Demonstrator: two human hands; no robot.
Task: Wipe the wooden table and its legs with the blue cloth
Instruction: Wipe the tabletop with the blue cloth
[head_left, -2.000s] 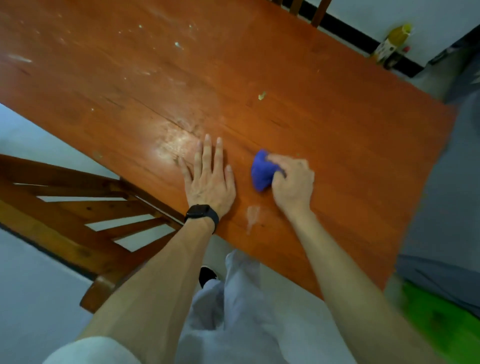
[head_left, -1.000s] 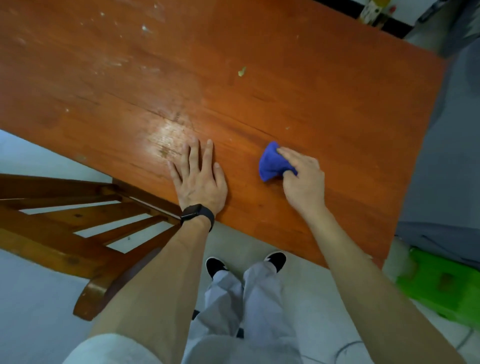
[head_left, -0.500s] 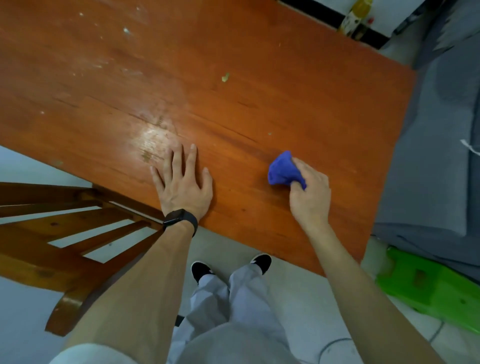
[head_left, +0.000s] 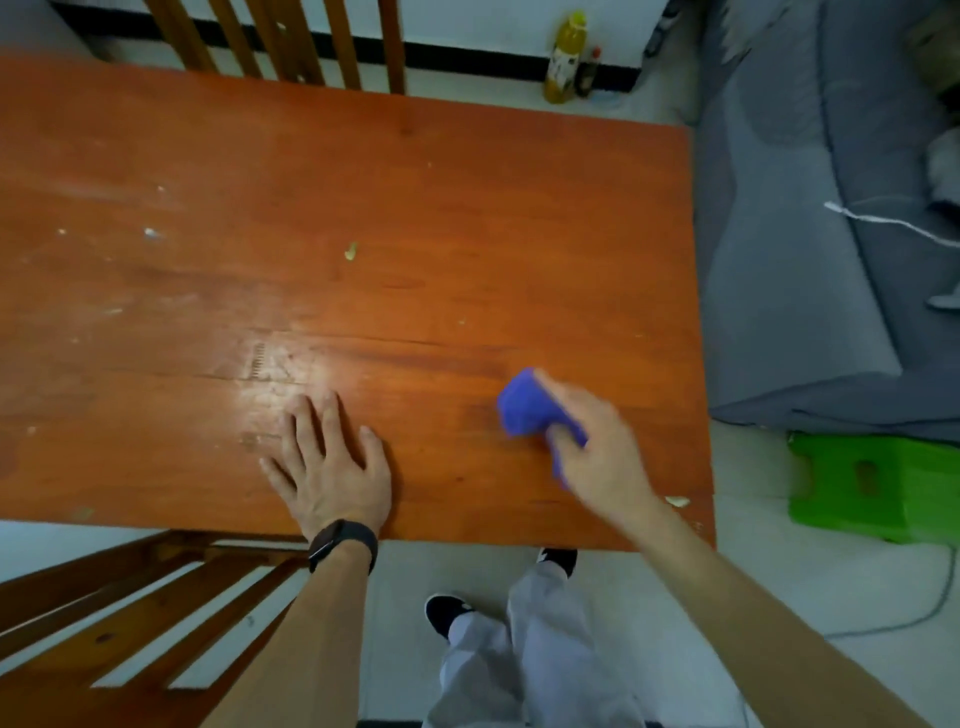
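Scuffed wooden table (head_left: 467, 208), pale crumb (head_left: 351, 250); grey sofa (head_left: 779, 260), green stool (head_left: 872, 483) beside

Worn wooden table (head_left: 467, 182) with a blue cloth (head_left: 524, 408), a flat left hand (head_left: 332, 467), pale crumbs (head_left: 351, 250).

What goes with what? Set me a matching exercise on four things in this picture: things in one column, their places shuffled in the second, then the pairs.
Things
1. blue cloth
2. left hand
3. green stool
4. yellow bottle

Places
A. on the floor past the table's far edge
B. flat on the table near its front edge
C. on the floor right of the table
D. gripped by the right hand

Pairs: 1-D, 2-B, 3-C, 4-A.
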